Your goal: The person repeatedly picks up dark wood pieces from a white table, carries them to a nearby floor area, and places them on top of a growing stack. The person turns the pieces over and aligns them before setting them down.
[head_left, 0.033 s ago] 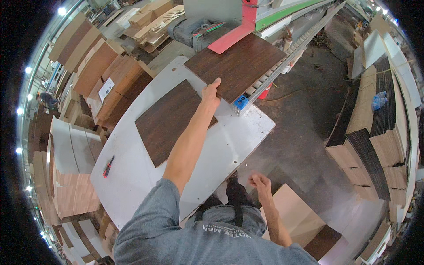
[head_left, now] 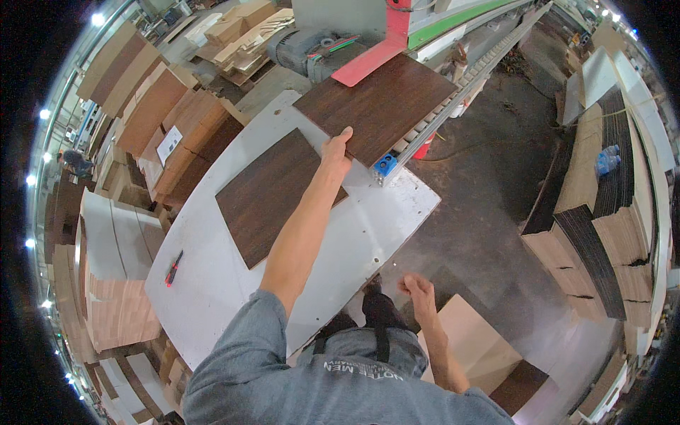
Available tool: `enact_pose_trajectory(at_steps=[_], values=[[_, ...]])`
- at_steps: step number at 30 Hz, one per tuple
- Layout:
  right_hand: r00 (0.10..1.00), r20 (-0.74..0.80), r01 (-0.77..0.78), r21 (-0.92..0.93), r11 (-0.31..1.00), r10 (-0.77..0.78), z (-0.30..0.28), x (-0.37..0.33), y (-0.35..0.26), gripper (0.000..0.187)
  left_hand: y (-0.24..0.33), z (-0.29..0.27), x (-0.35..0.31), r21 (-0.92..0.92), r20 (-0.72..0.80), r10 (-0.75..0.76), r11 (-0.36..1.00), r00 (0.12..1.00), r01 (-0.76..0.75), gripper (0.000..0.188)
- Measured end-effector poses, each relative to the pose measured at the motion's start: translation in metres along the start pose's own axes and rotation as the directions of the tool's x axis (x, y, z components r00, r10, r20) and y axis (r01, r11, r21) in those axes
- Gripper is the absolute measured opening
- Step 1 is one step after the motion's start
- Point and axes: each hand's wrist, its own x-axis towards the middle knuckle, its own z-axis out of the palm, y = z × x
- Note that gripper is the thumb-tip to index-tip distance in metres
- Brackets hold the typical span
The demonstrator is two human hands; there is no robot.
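Observation:
My left hand (head_left: pixel 336 151) grips the near edge of a dark brown wood-grain board (head_left: pixel 382 99), thumb on top and fingers hidden beneath. The board's far end reaches under a red metal plate (head_left: pixel 372 62), and its right side lies along a roller rail (head_left: pixel 464 95). A second dark brown panel (head_left: pixel 265 191) lies flat on the white table (head_left: pixel 205 304), partly covered by my left forearm. Beside my body, over the floor, my right hand (head_left: pixel 419 290) hangs with curled fingers and nothing visible in it.
A blue block (head_left: pixel 386 163) caps the rail's near end. A red-and-black hand tool (head_left: pixel 173 269) lies on the table's left part. Stacked boards stand left (head_left: pixel 120 304) and right (head_left: pixel 581 241), with a plastic bottle (head_left: pixel 607 161) on the right ones. Another panel (head_left: pixel 471 340) sits low beside me.

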Motion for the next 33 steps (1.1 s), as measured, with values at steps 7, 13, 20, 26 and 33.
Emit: enact_pose_trajectory(at_steps=[7, 13, 20, 26, 33], values=[[0.977, 0.055, 0.188, 0.235, 0.954, -0.206, 0.071, 0.054, -0.118, 0.059, 0.022, -0.109, -0.15, 0.058, 0.098, 0.099, 0.993, 0.99, -0.105, 0.036], [0.981, 0.064, 0.076, 0.739, 0.669, -0.182, 0.118, 0.098, -0.128, 0.069, 0.084, -0.2, -0.274, 0.366, 0.36, 0.283, 0.834, 0.889, -0.414, 0.035], [0.838, 0.502, -0.313, 0.762, 0.567, -0.212, 0.235, 0.121, -0.153, 0.094, 0.116, -0.258, -0.34, 0.654, 0.387, 0.639, 0.318, 0.664, -0.686, 0.018], [0.102, 0.61, -0.369, 0.757, 0.54, -0.786, 0.322, 0.19, -0.165, 0.047, 0.115, -0.253, -0.358, 0.599, 0.539, 0.733, 0.012, 0.414, -0.801, 0.03], [-0.363, 0.551, -0.534, 0.538, 0.652, -0.752, 0.389, 0.218, -0.212, 0.052, 0.116, -0.261, -0.357, 0.622, 0.606, 0.75, -0.24, 0.264, -0.745, 0.025]])
